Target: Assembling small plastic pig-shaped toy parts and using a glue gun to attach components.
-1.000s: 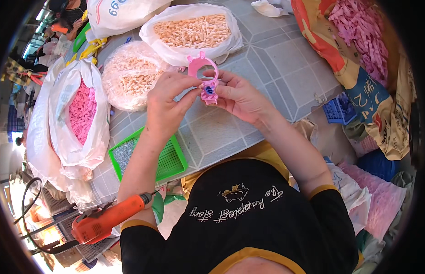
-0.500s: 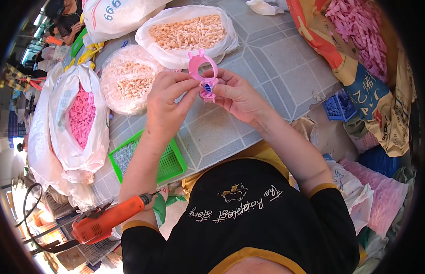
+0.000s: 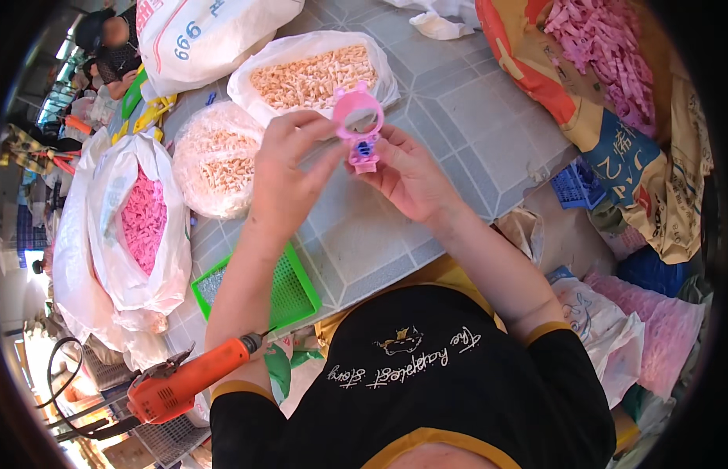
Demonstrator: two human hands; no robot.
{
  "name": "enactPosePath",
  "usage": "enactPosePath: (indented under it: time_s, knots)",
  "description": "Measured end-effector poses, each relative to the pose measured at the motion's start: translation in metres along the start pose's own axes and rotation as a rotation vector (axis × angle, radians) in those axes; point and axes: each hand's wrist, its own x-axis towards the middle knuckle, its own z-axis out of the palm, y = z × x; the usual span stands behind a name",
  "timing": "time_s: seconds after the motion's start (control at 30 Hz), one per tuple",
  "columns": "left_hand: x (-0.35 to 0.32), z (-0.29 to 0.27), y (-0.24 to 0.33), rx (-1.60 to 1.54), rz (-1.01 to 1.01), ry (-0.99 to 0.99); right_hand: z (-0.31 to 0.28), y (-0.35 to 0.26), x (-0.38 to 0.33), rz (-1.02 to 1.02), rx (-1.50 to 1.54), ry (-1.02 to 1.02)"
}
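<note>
Above the table, my right hand (image 3: 407,176) grips a pink plastic piece (image 3: 365,161), thumb in front and fingers behind it. The piece has a large round ring at its top with small ear-like bumps, and a dark blue insert (image 3: 364,148) sits in its narrower lower part. My left hand (image 3: 290,172) is just left of the ring, thumb and fingers apart; whether a fingertip touches the ring I cannot tell. Past the hands lies an open white bag of small peach-coloured pieces (image 3: 313,78). A clear bag of similar pieces (image 3: 223,172) rests left of my left hand.
White sacks with pink pieces (image 3: 143,219) line the left side. A green tray (image 3: 290,285) lies at the near table edge, beside an orange power tool (image 3: 192,379) with a cord. At right stand a large brown sack (image 3: 614,156) of pink strips and a blue basket (image 3: 577,185).
The pink piece has turned so its ring and blue insert face up more. My left thumb and fingers have parted and drawn back from its lower part.
</note>
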Motion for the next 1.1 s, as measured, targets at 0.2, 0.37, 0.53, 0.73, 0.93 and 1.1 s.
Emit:
enactPosePath:
  time_s: [0.2,0.37,0.53,0.73,0.93,1.1]
  knots:
    - [0.028,0.01,-0.061,0.093,-0.276,0.219,0.004,-0.005,0.001,-0.173,0.02,0.151]
    - [0.046,0.033,-0.101,0.381,-0.016,0.079,0.001,-0.004,0.003,-0.182,0.045,0.16]
    - [0.064,0.058,-0.111,0.541,-0.047,0.041,-0.002,-0.007,0.004,-0.182,0.06,0.151]
    - [0.063,0.049,-0.11,0.369,-0.085,-0.009,0.001,-0.012,0.0,-0.161,0.062,0.202]
    - [0.053,0.049,-0.109,0.296,-0.045,-0.023,0.002,-0.011,0.001,-0.159,0.069,0.185]
    - [0.049,0.057,-0.102,0.457,-0.144,-0.116,-0.001,-0.01,-0.001,-0.154,0.054,0.185]
